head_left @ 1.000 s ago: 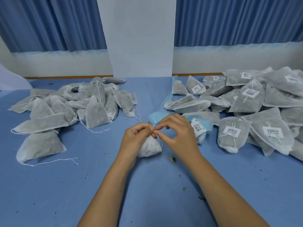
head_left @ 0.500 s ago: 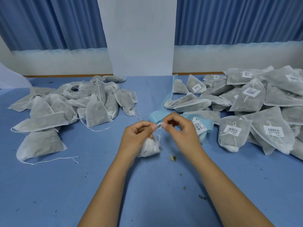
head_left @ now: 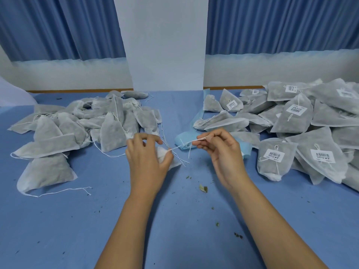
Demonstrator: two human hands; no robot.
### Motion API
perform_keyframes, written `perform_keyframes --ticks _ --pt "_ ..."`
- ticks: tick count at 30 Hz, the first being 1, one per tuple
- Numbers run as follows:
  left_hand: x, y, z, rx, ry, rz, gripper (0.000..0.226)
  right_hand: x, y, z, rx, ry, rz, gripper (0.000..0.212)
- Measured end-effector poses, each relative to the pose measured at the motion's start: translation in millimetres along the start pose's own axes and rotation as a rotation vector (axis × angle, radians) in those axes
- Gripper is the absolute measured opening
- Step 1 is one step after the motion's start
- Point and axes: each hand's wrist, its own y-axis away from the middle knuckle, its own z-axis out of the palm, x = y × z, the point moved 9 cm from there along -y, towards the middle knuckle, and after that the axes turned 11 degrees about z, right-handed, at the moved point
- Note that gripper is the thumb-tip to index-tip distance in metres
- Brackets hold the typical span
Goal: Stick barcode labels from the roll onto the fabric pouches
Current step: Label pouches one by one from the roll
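Observation:
My left hand grips a small white fabric pouch just above the blue table. My right hand pinches the pouch's white drawstring, stretched taut between the two hands. The light blue label roll strip lies behind the string, partly hidden by my right hand. A heap of unlabelled pouches lies at the left. A heap of pouches with barcode labels lies at the right.
The blue table carries small bits of dried plant debris near my forearms. A loose pouch with a trailing string lies front left. A white pillar and blue curtains stand behind the table.
My hands were close together over the pouch. They have moved apart, the right hand drawing the string out to the right while the left keeps hold of the pouch.

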Motion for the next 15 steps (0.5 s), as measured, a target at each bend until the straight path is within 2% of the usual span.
perform_keyframes --ticks 2,4,8,10,12,15 --pt "-9.5 4.4 1.7 0.010 0.050 -0.099 0.024 1.7 1.7 5.8 -0.027 -0.015 0.013 0.027" --pt "-15.9 8.5 9.1 -0.015 0.219 -0.194 0.022 4.8 4.4 15.1 -0.081 -0.018 0.030 0.027" --pt "-19.0 12.1 17.9 -0.018 0.456 -0.335 0.022 13.5 15.0 44.4 -0.311 -0.055 0.050 0.022" --pt "-21.9 13.7 20.1 -0.028 0.533 -0.397 0.023 15.9 18.2 51.6 -0.371 -0.049 0.044 0.020" --pt "-24.9 14.4 19.3 -0.018 0.613 -0.447 0.025 18.2 15.8 48.2 -0.332 -0.027 0.050 0.019" --pt "-23.7 12.2 16.0 0.024 0.782 -0.478 0.033 17.2 9.1 32.5 -0.190 0.056 0.038 0.019"
